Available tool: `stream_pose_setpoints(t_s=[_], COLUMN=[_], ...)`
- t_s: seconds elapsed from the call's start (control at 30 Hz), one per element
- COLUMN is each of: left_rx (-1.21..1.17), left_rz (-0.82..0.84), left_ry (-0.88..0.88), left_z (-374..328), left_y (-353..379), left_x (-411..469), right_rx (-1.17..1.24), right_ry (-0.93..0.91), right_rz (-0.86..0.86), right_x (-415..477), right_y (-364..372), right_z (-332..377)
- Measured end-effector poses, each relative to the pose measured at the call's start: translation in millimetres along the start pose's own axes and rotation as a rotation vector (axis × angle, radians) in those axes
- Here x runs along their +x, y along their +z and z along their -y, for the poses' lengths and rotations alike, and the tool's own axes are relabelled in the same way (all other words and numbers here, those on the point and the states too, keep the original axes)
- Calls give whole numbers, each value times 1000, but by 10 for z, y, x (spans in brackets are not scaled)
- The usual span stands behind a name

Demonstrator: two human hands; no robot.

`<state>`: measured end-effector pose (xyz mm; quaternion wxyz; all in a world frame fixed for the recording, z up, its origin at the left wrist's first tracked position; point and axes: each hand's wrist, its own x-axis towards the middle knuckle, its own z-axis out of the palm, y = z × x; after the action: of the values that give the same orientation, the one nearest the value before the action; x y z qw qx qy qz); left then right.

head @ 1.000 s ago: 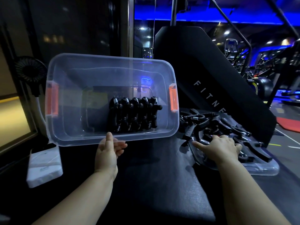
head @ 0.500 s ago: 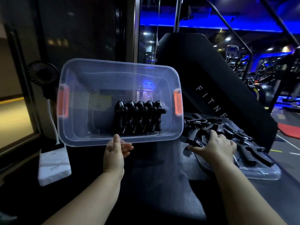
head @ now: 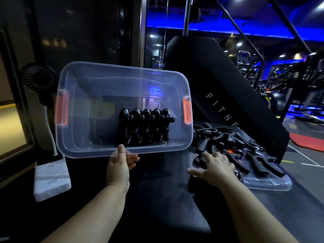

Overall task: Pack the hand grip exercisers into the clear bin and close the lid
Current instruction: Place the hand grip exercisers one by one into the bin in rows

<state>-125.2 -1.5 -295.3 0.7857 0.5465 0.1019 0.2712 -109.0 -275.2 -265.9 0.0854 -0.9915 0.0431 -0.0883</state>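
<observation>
A clear bin [head: 77, 142] with orange latches is tipped up so its open side faces me. My left hand [head: 119, 165] grips its near rim, thumb on the inside. A row of several black hand grip exercisers [head: 145, 127] stands packed against the bin's floor. To the right, a heap of loose black exercisers [head: 245, 146] lies on the clear lid [head: 273, 183], which is flat on the dark surface. My right hand [head: 215, 167] rests on the near left edge of that heap, fingers spread over one exerciser; whether it grips it is hidden.
A black treadmill console marked "FITNE" [head: 228, 95] rises behind the lid. A small black fan [head: 39, 78] and a white folded towel [head: 51, 176] are at the left. Gym machines stand under blue light at the far right.
My right hand has slid toward me and left along the heap's edge. The bin stays tipped in my left hand; the view has shifted slightly.
</observation>
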Motion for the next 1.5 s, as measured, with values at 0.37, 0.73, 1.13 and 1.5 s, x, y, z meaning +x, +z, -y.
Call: stream_pose_setpoints(t_s=[0.37,0.73,1.13,1.5], left_rx=[-6,-3,-2,7], left_rz=[-1,5,8,6], left_ry=[5,8,-6,-9], left_z=[-11,-28,7,4], left_y=[9,7,-5,-8], left_x=[-21,-38,0,0], right_rx=[18,186,567,586], right_ry=[386,311,-261,-333], right_rz=[-93,-294,-514,-402], right_x=[29,21,-78,-10], right_y=[-6,-20,-38,63], right_z=[-234,-230,-28,-4])
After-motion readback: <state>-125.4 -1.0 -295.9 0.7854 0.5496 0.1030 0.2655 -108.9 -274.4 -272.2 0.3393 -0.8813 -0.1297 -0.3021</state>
